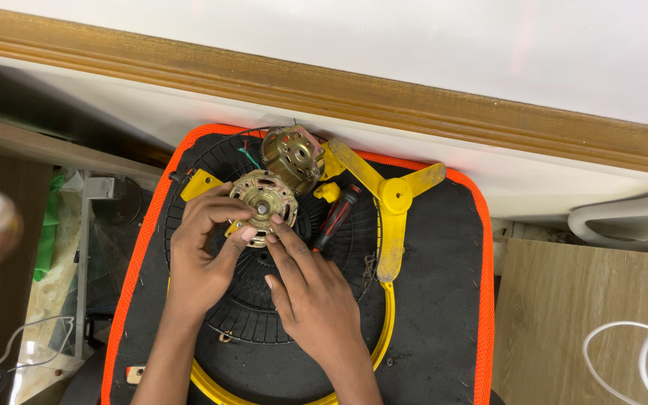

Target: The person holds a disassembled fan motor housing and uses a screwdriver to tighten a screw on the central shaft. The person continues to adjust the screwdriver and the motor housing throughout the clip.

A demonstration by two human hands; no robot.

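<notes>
While the black mat (pixel 444 300) carries the round fan grille (pixel 264 300) and the detached yellow blade (pixel 393 196), we note disassembly well advanced. Our left hand (pixel 202 259) and right hand (pixel 313 296) pinch the brass motor end cover (pixel 264 199) fingertip-wise above the grille; the second motor half (pixel 294 155) and screwdriver (pixel 337 217) lie just beside.

Home repair corner, dismantled fan parts (pixel 264 196), screwdriver (pixel 337 217), padded seat (pixel 444 300)
</notes>
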